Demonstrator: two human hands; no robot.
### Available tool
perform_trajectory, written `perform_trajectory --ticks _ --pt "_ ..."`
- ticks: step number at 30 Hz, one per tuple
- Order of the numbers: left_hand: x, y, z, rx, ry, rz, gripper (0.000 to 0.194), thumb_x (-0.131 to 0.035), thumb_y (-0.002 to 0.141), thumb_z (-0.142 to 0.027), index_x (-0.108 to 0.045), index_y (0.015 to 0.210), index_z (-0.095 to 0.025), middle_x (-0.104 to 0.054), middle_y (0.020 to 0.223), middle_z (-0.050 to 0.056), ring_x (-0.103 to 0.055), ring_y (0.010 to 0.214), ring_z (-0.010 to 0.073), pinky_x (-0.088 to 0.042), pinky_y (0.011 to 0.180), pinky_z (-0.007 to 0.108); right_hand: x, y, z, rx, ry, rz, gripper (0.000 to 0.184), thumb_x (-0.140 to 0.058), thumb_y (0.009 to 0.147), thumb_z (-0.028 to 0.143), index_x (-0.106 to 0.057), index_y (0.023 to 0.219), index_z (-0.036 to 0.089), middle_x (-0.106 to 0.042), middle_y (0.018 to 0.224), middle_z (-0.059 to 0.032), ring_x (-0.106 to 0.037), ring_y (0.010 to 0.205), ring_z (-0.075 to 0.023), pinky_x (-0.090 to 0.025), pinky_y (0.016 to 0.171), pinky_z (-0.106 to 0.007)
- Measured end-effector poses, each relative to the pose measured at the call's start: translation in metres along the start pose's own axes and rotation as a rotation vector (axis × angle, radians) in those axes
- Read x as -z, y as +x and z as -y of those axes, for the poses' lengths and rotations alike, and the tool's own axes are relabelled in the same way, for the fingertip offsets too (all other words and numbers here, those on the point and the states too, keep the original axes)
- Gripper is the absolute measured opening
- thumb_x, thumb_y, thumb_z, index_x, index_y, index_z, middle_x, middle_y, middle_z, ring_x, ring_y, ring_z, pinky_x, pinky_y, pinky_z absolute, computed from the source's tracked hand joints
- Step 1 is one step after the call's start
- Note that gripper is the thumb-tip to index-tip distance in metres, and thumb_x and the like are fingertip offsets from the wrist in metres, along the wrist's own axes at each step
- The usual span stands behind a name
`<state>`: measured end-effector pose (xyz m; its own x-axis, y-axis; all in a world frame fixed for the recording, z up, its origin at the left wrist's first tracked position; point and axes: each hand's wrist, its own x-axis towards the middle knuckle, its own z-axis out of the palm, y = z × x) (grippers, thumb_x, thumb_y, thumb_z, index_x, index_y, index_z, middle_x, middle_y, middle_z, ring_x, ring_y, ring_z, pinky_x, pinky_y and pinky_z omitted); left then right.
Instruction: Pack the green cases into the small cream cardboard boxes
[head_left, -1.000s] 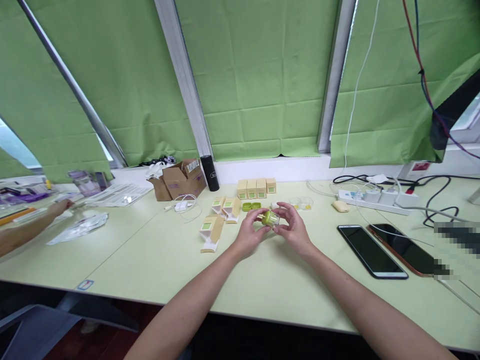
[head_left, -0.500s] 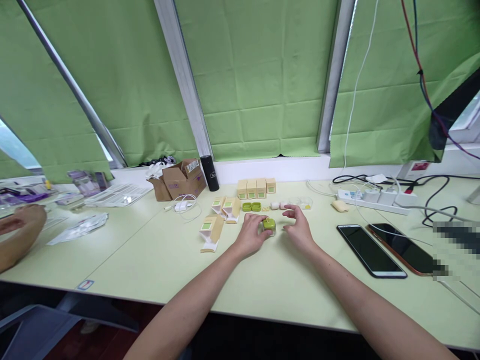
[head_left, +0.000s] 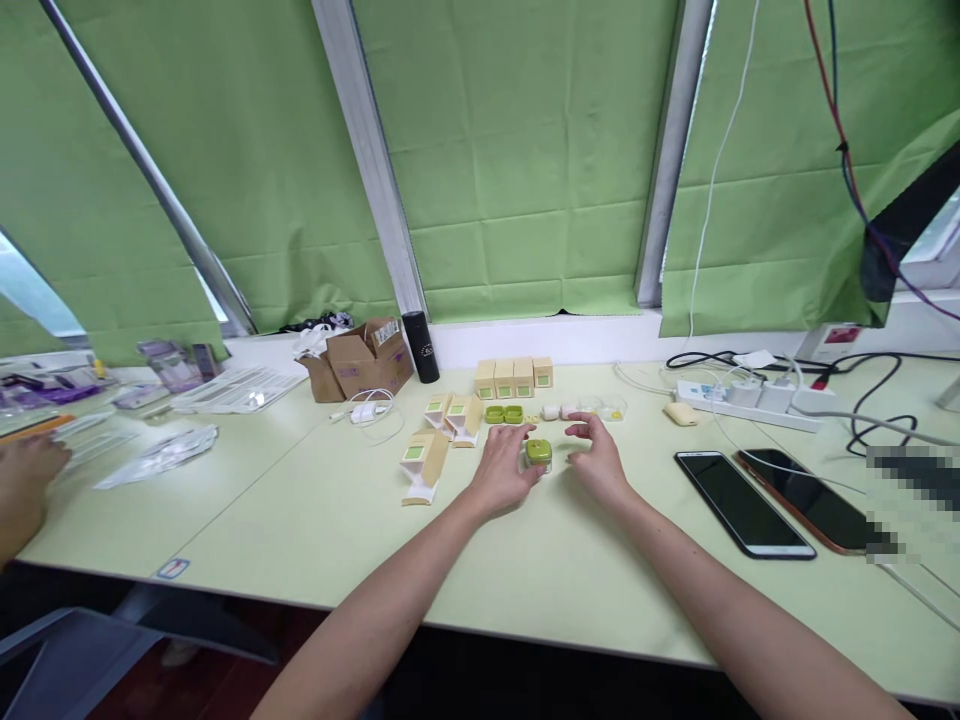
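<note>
The small case [head_left: 538, 452] is of green colour. The blinds [head_left: 517, 160] are plain green also. The tabletop [head_left: 285, 530] has pale yellow-green colour. The carton [head_left: 367, 362] is brown, with purple print. The bottle [head_left: 420, 347] is black, with white marking.

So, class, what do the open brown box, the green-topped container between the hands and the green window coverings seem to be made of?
Brown box: matt corrugated cardboard, probably, given its stiff folded flaps.
Green-topped container: glossy plastic top, judging by its shine; the clear base could be plastic or glass.
Green window coverings: dull fabric, apparently, as they crease and hang loosely.
</note>
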<state>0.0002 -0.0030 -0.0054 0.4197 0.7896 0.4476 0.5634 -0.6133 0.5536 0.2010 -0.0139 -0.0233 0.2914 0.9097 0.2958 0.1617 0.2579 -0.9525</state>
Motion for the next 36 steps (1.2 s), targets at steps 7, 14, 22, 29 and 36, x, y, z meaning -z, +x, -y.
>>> perform_trajectory --ticks 7,14,22,29,36 --pt "0.036 0.014 0.000 0.096 0.334 -0.167 0.040 -0.063 0.091 -0.029 -0.063 0.130 -0.021 -0.062 0.125 0.016 -0.050 0.126 0.0366 -0.041 0.110 0.053 0.000 0.001 -0.001 0.004 0.042 -0.023 0.066 -0.052 0.050 0.015 -0.065 0.113 0.029 -0.068 0.099 -0.0038 -0.060 0.108 -0.0294 -0.050 0.083 -0.039" --pt "0.081 0.017 -0.004 0.348 0.769 0.016 0.046 -0.062 0.091 -0.038 -0.061 0.131 -0.017 -0.061 0.131 0.025 -0.049 0.129 0.0441 -0.042 0.103 0.055 0.001 0.003 -0.001 -0.003 -0.005 -0.027 0.057 -0.053 0.054 0.016 -0.067 0.108 0.027 -0.069 0.100 -0.0041 -0.061 0.107 -0.0289 -0.050 0.086 -0.040" --pt "0.124 0.002 0.012 0.642 0.852 0.215 0.064 -0.063 0.088 -0.044 -0.046 0.147 -0.025 -0.054 0.139 0.022 -0.061 0.121 0.0437 -0.052 0.090 0.051 -0.005 0.005 -0.005 -0.028 0.096 -0.049 0.019 -0.072 0.077 0.042 -0.065 0.084 0.025 -0.067 0.084 -0.0040 -0.060 0.084 -0.0247 -0.052 0.073 -0.037" --pt "0.136 -0.013 -0.007 0.688 0.903 0.321 0.057 -0.058 0.086 -0.030 -0.046 0.142 -0.021 -0.054 0.137 0.022 -0.069 0.114 0.0415 -0.056 0.086 0.049 -0.003 0.003 0.000 -0.046 0.010 -0.020 0.038 -0.062 0.084 0.061 -0.061 0.081 0.023 -0.070 0.082 -0.0063 -0.064 0.083 -0.0258 -0.050 0.069 -0.035" --pt "0.141 -0.022 -0.058 0.575 0.899 0.310 0.055 -0.052 0.086 -0.023 -0.047 0.140 -0.019 -0.059 0.128 0.022 -0.072 0.104 0.0410 -0.057 0.080 0.049 -0.005 0.001 0.006 -0.006 -0.061 -0.030 0.033 -0.059 0.082 0.055 -0.064 0.083 0.023 -0.072 0.085 -0.0082 -0.065 0.084 -0.0269 -0.049 0.070 -0.036"
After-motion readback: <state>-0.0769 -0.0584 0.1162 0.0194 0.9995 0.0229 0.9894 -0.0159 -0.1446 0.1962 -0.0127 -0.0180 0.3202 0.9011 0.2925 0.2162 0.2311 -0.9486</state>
